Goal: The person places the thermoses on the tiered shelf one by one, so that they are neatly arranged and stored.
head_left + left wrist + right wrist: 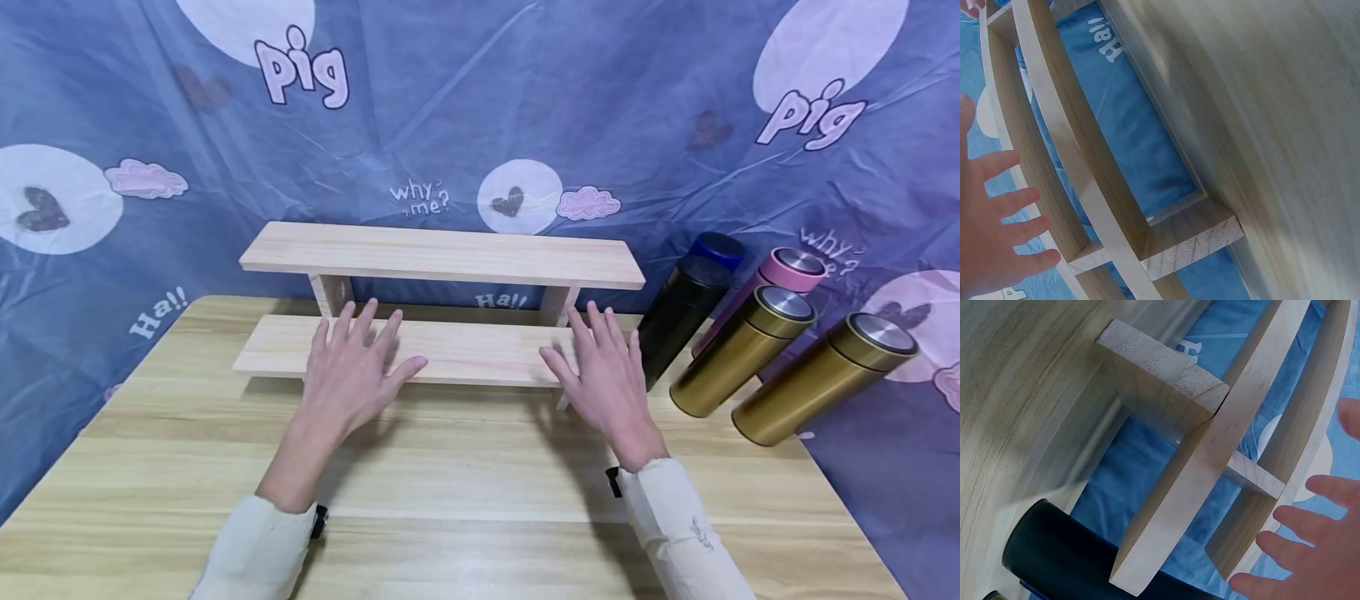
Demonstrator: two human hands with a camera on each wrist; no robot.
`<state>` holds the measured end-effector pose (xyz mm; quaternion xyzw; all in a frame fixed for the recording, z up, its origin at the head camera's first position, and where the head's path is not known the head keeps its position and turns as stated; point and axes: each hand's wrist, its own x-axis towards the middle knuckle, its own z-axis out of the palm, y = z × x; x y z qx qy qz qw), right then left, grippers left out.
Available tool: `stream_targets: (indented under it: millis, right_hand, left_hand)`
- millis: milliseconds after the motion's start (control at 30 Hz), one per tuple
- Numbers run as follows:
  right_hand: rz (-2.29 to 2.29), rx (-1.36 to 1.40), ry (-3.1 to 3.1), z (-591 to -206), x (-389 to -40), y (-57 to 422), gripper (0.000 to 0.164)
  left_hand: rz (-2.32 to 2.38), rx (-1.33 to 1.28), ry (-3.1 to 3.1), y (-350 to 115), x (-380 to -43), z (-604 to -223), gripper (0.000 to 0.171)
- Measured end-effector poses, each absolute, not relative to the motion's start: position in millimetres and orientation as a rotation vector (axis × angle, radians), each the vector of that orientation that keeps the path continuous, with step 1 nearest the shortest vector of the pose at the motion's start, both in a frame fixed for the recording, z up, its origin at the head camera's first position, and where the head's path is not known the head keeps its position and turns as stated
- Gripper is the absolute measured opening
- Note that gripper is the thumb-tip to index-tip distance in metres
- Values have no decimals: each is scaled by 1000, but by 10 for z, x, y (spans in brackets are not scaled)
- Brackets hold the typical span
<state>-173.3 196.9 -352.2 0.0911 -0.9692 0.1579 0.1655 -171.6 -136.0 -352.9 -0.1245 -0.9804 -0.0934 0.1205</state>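
A two-tier shelf of pale wood [465,354] stands toward the back of the table, its narrower uprights joining the two boards. My left hand [352,375] is spread over the left part of the lower board, fingers straight and holding nothing. Over that board's right end, my right hand [603,375] is spread likewise, with nothing in it. In the left wrist view, the left hand [1004,219] appears beside the shelf boards. The right wrist view has the right hand [1310,537] near the upper board. Whether either hand touches the wood, I cannot tell.
Several flasks stand at the table's right: a black flask [678,321] nearest the shelf, a blue one [718,248] behind it, a pink one [787,271], and gold ones [738,358] in front. A blue printed cloth [450,108] hangs behind the wooden table [465,517].
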Motion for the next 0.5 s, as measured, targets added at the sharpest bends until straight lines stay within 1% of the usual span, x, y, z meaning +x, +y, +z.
stream_targets:
  millis: [100, 233, 500]
  right_hand:
    - [435, 273, -2683, -3530, -1745, 1978, 76]
    - [439, 282, -2589, -3540, -1740, 2004, 75]
    - [562, 213, -2409, -3548, -1736, 2099, 72]
  left_hand:
    - [-302, -364, -2858, -1371, -1710, -3533, 88]
    - [-339, -363, -2847, -1399, -1702, -3534, 83]
    - [-447, -369, -2778, -1468, -1735, -3542, 75]
